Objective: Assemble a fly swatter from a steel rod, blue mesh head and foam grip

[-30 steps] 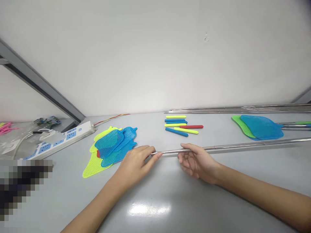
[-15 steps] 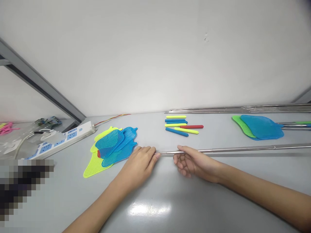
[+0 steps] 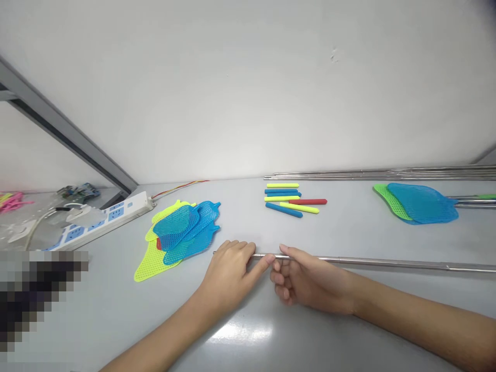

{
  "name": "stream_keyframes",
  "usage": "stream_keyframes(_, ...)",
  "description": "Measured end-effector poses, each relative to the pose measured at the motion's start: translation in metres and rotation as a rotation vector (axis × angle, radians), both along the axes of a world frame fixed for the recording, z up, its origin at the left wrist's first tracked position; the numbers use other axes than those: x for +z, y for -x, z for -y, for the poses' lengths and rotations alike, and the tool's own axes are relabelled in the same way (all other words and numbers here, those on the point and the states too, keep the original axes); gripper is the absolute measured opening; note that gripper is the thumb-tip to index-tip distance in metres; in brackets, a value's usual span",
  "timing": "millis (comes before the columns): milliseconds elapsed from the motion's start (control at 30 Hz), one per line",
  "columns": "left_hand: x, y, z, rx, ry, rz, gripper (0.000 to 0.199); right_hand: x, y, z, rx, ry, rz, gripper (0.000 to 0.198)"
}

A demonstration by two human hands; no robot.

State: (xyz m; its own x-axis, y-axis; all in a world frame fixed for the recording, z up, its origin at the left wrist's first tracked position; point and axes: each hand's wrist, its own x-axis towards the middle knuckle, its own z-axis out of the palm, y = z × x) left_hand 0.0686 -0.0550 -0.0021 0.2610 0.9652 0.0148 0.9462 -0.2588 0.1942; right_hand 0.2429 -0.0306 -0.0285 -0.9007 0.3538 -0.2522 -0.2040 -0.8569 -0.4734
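Note:
A long, thin metal telescopic rod [image 3: 387, 263] runs from between my hands out past the right edge of the view. My left hand [image 3: 234, 266] is closed over its thin left end, thumb stretched along it, and the tip pokes out just left of the fingers. Close beside it, my right hand [image 3: 300, 276] grips the same rod between thumb and curled fingers. Left of my left hand lies a pile of perforated fly swatter heads [image 3: 186, 232] in blue and yellow, with a bit of red showing.
Behind my hands lie several yellow, blue and red plastic handles [image 3: 292, 199]. Metal rods [image 3: 368, 175] line the wall. Swatters with blue and green heads [image 3: 424, 204] rest at right. A white power strip [image 3: 116, 217] sits at left, beside a metal frame bar [image 3: 73, 132].
The rod has come towards me, its right part most. My left thumb has stretched right along the rod, and the rod's tip now shows left of my left hand.

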Motion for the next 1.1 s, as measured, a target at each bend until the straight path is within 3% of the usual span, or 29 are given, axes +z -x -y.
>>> stream_keyframes(300,-0.010,0.004,-0.008,0.105,0.065,0.101,0.050,0.001,0.003,0.005,0.001,-0.001,0.026,0.040)
stream_keyframes(667,-0.010,0.002,-0.005,0.071,0.108,0.204,0.049,-0.001,0.000,0.006,0.109,-0.100,0.045,0.042)
stream_keyframes(1100,-0.009,-0.004,0.003,0.013,0.164,0.161,0.052,-0.001,0.001,0.006,0.134,-0.125,0.059,0.042)
